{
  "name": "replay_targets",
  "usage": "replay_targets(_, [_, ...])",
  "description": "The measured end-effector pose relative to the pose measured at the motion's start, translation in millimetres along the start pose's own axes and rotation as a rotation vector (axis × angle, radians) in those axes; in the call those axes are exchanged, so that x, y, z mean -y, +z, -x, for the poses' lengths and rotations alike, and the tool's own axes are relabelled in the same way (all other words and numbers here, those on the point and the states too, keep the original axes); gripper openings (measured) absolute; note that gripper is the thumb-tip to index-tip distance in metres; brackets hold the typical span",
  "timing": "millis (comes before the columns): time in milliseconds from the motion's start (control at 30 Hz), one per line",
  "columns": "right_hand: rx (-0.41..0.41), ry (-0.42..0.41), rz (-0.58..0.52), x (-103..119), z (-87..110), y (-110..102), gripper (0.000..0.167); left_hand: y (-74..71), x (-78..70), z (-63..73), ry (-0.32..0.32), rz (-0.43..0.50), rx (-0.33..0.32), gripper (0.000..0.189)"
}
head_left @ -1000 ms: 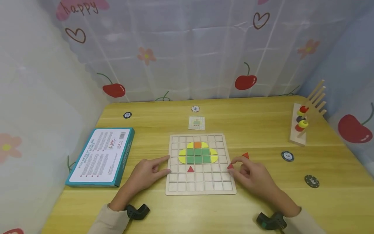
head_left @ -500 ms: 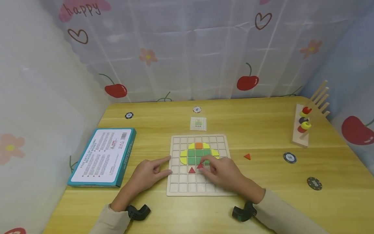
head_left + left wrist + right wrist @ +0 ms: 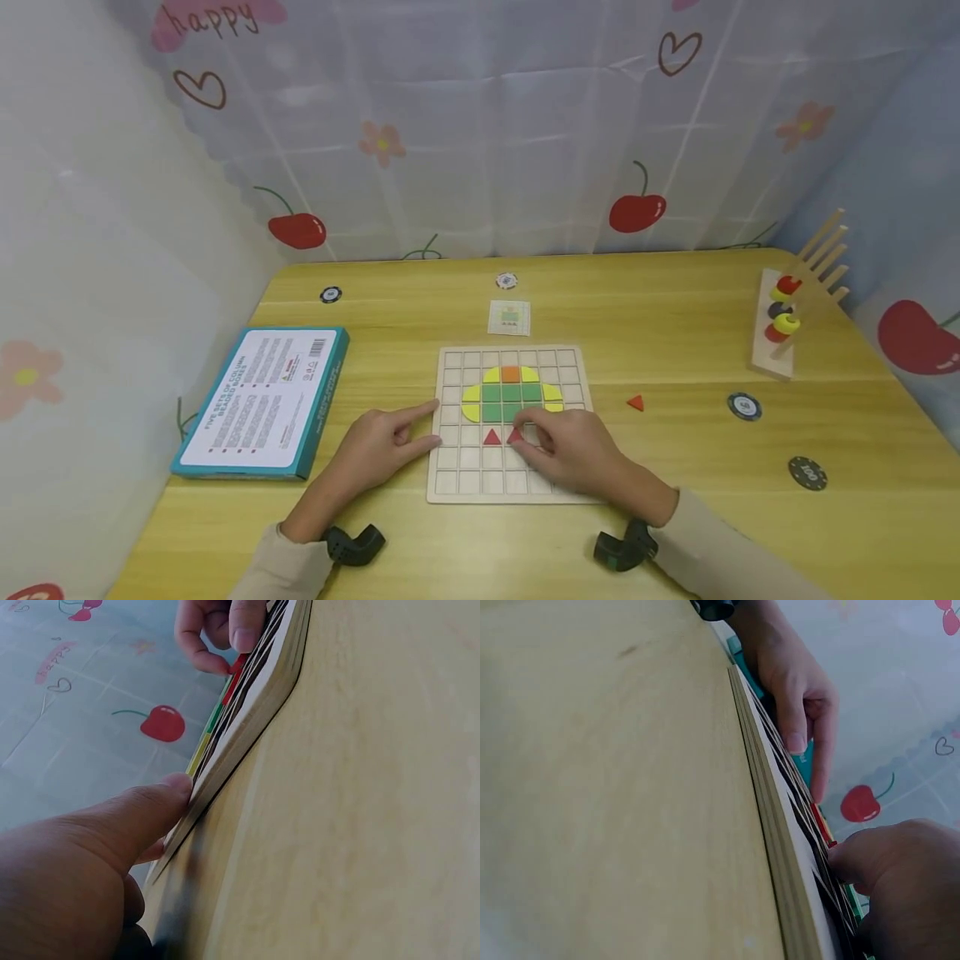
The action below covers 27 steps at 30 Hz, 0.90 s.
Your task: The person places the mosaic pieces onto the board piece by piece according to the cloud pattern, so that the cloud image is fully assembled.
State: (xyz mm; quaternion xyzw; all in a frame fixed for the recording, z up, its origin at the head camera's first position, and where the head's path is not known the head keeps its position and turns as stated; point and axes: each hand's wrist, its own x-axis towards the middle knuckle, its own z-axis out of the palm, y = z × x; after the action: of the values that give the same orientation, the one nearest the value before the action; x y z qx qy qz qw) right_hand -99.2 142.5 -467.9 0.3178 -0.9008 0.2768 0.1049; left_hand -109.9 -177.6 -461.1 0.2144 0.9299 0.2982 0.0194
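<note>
A wooden grid board point(image 3: 459, 492) lies on the table, holding green squares point(image 3: 491, 392), one orange square point(image 3: 510, 374) and yellow curved-edge pieces point(image 3: 471, 411). One red triangle point(image 3: 491, 437) sits in a cell below the green squares. Pinched between the thumb and index finger of my right hand point(image 3: 576, 450) is another red triangle point(image 3: 514, 435), at the cell just right of it and partly hidden by the fingers. My left hand point(image 3: 378, 446) touches the board's left edge with its extended index finger and thumb. A third red triangle point(image 3: 636, 403) lies on the table right of the board.
Behind the board lies a small pattern card point(image 3: 509, 318). A teal-edged box point(image 3: 258, 400) is at the left, and a wooden peg stand with beads point(image 3: 772, 358) at the right. Round chips, such as a black one point(image 3: 807, 472), lie about the table.
My right hand has carried the red triangle leftward from the board's right edge, then lowered it to the cell beside the other triangle. The left hand has stayed at the board's edge.
</note>
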Motion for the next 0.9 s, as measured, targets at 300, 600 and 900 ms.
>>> replay_targets(300, [0.000, -0.013, -0.037, -0.2, 0.7, -0.8, 0.014, -0.6, 0.2, 0.1, 0.000, -0.007, 0.004, 0.053])
replay_targets(600, [-0.185, -0.029, -0.176, -4.7, 12.4, -7.8, 0.008, -0.4, 0.7, 1.3, 0.006, -0.008, -0.003, 0.053])
replay_targets(900, [-0.319, 0.119, -0.082, -36.2, 41.0, -34.2, 0.019, -0.3, 0.4, 0.3, -0.001, -0.001, 0.007, 0.053])
